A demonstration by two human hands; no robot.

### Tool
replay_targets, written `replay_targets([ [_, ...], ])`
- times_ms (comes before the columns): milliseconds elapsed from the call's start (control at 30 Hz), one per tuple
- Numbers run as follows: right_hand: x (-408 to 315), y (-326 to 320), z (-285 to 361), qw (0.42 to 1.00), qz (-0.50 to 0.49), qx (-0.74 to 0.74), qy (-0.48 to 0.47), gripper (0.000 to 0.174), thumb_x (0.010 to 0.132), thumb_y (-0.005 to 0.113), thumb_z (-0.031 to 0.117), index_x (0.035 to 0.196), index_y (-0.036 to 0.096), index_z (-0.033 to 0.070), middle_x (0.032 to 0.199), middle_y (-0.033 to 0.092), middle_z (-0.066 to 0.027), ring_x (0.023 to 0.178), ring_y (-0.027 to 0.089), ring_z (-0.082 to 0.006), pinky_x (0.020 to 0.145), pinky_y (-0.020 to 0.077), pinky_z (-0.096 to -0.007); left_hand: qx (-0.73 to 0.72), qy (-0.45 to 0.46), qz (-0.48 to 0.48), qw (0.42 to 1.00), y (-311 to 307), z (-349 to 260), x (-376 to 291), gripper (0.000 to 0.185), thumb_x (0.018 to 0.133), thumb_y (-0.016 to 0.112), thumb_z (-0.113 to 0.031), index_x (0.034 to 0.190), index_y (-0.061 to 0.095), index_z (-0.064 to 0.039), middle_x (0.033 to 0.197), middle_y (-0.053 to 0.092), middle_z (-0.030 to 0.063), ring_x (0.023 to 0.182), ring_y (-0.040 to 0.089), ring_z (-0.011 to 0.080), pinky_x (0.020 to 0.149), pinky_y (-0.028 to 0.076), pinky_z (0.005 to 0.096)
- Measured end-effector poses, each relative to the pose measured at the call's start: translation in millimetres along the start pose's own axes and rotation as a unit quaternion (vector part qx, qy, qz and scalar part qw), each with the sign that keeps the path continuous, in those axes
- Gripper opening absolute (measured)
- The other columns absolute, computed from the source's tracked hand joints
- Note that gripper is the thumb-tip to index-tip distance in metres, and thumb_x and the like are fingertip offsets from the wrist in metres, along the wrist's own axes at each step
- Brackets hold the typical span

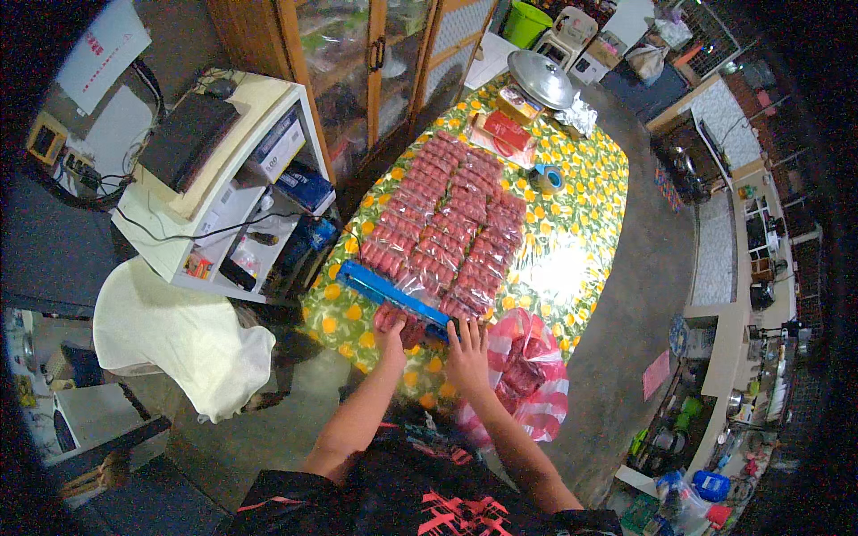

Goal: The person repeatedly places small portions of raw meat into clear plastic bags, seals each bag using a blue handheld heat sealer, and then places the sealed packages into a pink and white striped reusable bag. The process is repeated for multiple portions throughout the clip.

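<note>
A long blue bar-shaped device, apparently an impulse heat sealer [395, 293], lies across the near end of the table. My left hand [392, 335] is just on its near side, closed around a clear plastic pack of reddish sausages [410, 329], partly hidden by the hand. The fingers of my right hand [467, 352] are spread, with their tips at the sealer's right end. Beyond the sealer, rows of similar sausage packs [449, 214] lie side by side in clear plastic. To the right of my right hand sits a red-and-white striped plastic bag [526, 382] with reddish contents showing.
The table wears a fruit-patterned cloth [590, 181]. Toward its far end are a tape roll [551, 178], a red pack [506, 130], a yellow box [519, 104] and a metal lid [540, 79]. A white shelf unit [228, 194] and a cloth-covered seat [167, 328] stand left.
</note>
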State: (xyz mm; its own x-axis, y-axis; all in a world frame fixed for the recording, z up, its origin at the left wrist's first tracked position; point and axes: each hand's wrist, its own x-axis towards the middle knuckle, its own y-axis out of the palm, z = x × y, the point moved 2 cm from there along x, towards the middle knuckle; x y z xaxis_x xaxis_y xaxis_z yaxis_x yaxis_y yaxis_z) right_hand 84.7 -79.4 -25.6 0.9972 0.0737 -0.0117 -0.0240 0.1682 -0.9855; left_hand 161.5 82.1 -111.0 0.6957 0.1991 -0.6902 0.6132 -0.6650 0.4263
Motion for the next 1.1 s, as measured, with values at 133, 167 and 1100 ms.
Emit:
replay_targets([
  [133,0.2,10.6,0.0,0.996,0.077,-0.048,0.019,0.077,0.092,0.060,0.016,0.163,0.033,0.008,0.172,0.025,-0.0183,0.160,0.019,-0.0400,0.125,0.0192,-0.0659,-0.023,0.025,0.064,0.997,-7.1,8.2,14.4,0.055,0.090,0.073,0.005,0.137,0.055,-0.016,0.123,0.066,0.0069,0.108,0.068,0.0234,0.085,0.062,0.0382],
  [167,0.3,10.3,1.0,0.999,0.042,-0.034,0.008,0.077,0.091,0.060,0.016,0.163,0.033,0.008,0.172,0.024,-0.0185,0.160,0.018,-0.0399,0.126,0.0188,-0.0656,-0.018,0.008,0.056,0.998,-10.4,11.0,17.9,0.057,0.090,0.073,0.005,0.139,0.054,-0.018,0.126,0.065,0.0068,0.110,0.067,0.0235,0.087,0.061,0.0380],
  [1100,-9.9,38.1,-0.6,0.998,0.041,-0.051,0.013,0.084,0.090,0.062,0.014,0.165,0.027,0.006,0.172,0.023,-0.0221,0.159,0.022,-0.0414,0.125,0.0231,-0.0601,-0.044,-0.072,0.034,0.996,-12.5,8.8,11.7,0.059,0.090,0.069,0.006,0.140,0.051,-0.018,0.124,0.058,0.0070,0.095,0.068,0.0267,0.071,0.068,0.0522],
])
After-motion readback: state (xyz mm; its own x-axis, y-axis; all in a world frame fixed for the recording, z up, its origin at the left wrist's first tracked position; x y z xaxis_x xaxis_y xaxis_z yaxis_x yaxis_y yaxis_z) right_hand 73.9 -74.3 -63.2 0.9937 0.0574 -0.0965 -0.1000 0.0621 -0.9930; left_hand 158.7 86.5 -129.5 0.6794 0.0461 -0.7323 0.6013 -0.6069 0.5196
